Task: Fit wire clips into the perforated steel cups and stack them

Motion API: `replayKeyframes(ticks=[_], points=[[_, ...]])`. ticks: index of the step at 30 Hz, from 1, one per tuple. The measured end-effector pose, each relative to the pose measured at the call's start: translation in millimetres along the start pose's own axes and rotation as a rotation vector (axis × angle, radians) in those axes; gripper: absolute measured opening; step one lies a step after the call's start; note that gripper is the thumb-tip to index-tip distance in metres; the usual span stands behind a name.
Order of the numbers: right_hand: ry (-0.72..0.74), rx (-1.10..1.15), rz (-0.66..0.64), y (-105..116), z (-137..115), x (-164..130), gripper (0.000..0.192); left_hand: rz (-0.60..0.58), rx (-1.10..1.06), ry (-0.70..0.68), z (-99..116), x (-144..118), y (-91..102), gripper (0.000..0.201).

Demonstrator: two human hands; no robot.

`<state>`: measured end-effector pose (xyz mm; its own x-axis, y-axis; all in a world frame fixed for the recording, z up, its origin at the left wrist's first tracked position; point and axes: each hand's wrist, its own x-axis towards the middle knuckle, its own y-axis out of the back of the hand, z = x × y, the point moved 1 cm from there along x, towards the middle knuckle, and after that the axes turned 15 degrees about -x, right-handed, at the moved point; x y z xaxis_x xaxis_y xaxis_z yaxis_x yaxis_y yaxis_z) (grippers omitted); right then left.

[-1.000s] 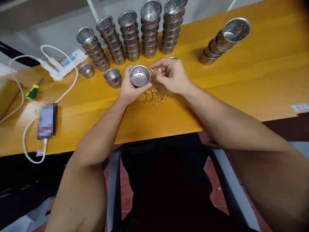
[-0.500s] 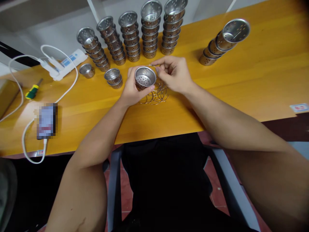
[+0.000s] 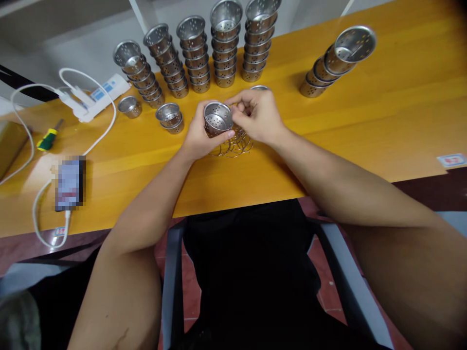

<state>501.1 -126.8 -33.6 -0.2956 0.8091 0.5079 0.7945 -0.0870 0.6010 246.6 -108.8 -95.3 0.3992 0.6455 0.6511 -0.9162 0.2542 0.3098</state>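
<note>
So from the head cam: the left hand (image 3: 199, 138) has a small shiny steel cup (image 3: 218, 118) in its grip, round, thin-walled, with the bottom punched full of little holes like a strainer basket. The fingers are curled around the outside and the thumb (image 3: 222, 134) is pressed along the near rim, so that grip is closed snug on the cup, which is tipped a bit toward the camera and held just above the bench (image 3: 365, 121). The right hand (image 3: 257, 116) is right up against the cup's right side, fingertips pinched together at the rim; it looks like it's got a thin wire ring there, but that part is too small to tell for sure. Directly under both grips is a loose pile of wire rings (image 3: 233, 145), thin silvery loops overlapping on the glossy orange wood. Beyond the grips stand tilted stacks of the same perforated cups (image 3: 197, 53), and off to the right of the right hand another stack (image 3: 337, 58) leans over sideways. Left of the left grip are a couple of loose cups (image 3: 170, 117), then further out a white power strip (image 3: 95, 95) with its cable, a yellow-green screwdriver (image 3: 47, 138) and a phone (image 3: 69, 182) lying flat.
</note>
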Motion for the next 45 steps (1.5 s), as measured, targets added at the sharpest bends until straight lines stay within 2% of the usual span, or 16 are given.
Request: replayKeyframes(ticks=[4, 10, 14, 16, 20, 22, 25, 28, 32, 40, 45], points=[[-0.012, 0.003, 0.027, -8.8, 3.3, -1.0, 0.044, 0.004, 0.022, 0.025, 8.1, 2.2, -1.7, 0.123], [-0.02, 0.052, 0.042, -17.3, 4.1, 0.0, 0.029, -0.01, 0.061, 0.009, 13.1, 2.8, -4.1, 0.119], [-0.04, 0.151, 0.034, -8.3, -6.2, 2.6, 0.035, 0.001, 0.041, -0.008, 16.3, 1.9, -4.9, 0.109], [-0.039, 0.23, -0.04, 4.4, -13.9, 3.2, 0.043, 0.011, 0.018, 0.011, 16.3, 1.9, -3.5, 0.104], [0.025, 0.431, -0.297, 30.4, -24.4, 2.4, 0.063, -0.009, -0.07, 0.066, 12.6, 1.8, 1.9, 0.094], [0.038, 0.513, -0.355, 35.7, -24.6, 1.8, 0.068, -0.027, -0.099, 0.082, 10.2, 1.1, 4.3, 0.093], [0.02, 0.576, -0.378, 32.7, -20.7, 0.9, 0.07, -0.051, -0.09, 0.071, 7.3, -0.2, 6.2, 0.103], [0.022, 0.586, -0.372, 25.2, -16.0, 0.2, 0.07, -0.056, -0.029, 0.055, 6.6, -0.7, 7.3, 0.114], [0.032, 0.579, -0.357, 19.4, -15.7, 0.1, 0.074, -0.055, 0.051, 0.083, 10.2, 0.7, 8.9, 0.111], [-0.034, 0.381, -0.337, 22.0, -30.0, 0.8, 0.085, -0.032, 0.079, 0.117, 22.9, 2.8, 7.7, 0.107], [-0.007, 0.403, -0.345, 21.2, -25.9, 0.8, 0.086, -0.032, 0.091, 0.16, 32.6, 3.9, 5.9, 0.102]])
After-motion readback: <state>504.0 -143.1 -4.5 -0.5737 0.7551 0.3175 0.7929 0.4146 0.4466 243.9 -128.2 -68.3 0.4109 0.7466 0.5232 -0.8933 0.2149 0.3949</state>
